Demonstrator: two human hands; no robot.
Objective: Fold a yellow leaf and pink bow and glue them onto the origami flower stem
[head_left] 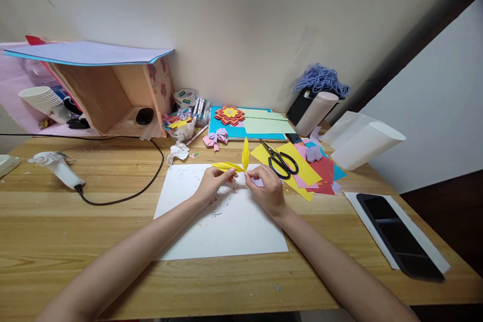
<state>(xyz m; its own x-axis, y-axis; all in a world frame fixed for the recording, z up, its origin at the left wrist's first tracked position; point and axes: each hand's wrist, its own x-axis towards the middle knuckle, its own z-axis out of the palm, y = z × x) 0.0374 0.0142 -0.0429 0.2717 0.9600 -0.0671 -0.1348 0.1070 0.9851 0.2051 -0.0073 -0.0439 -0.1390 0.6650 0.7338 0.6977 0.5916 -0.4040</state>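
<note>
My left hand (213, 182) pinches a pleated yellow paper leaf (226, 166) that lies nearly level and points left. Between the thumb and fingers of my right hand (267, 188) is the base of a second yellow paper leaf (245, 153), which stands upright. The two leaves meet at their bases between my fingertips; whether they are joined there I cannot tell. Both hands are over a white sheet (222, 236) marked with small coloured strokes. Black-handled scissors (279, 160) rest on yellow paper (302, 166) just beyond my right hand.
A white glue gun (60, 168) with a black cord lies left. Behind are a cardboard box (109, 95), a layered paper flower (229, 115) and a pink paper bow (216, 138). Right stand a paper roll (362, 141) and a dark phone (400, 236) lying flat.
</note>
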